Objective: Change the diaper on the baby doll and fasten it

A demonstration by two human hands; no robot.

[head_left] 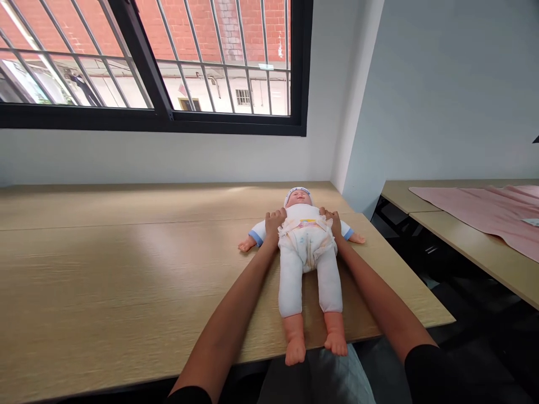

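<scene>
A baby doll (310,212) lies on its back on the wooden table (126,292), head away from me and feet over the near edge. It wears a white top with blue cuffs, a light cap (290,194) and a white diaper (309,240) with a frilled waist. My left hand (275,220) grips the doll's side at the chest, fingers curled, just above the diaper's waist. On the opposite side, my right hand (332,220) holds it the same way. Both thumbs are hard to make out. The doll's arms spread outward past my wrists.
A second table (463,235) on the right bears a pink cloth (475,210), with a dark gap between the tables. Behind the doll stand a white wall (168,157) and a black-framed window (236,124) with bars. Grey quilted fabric (337,373) shows below the near edge.
</scene>
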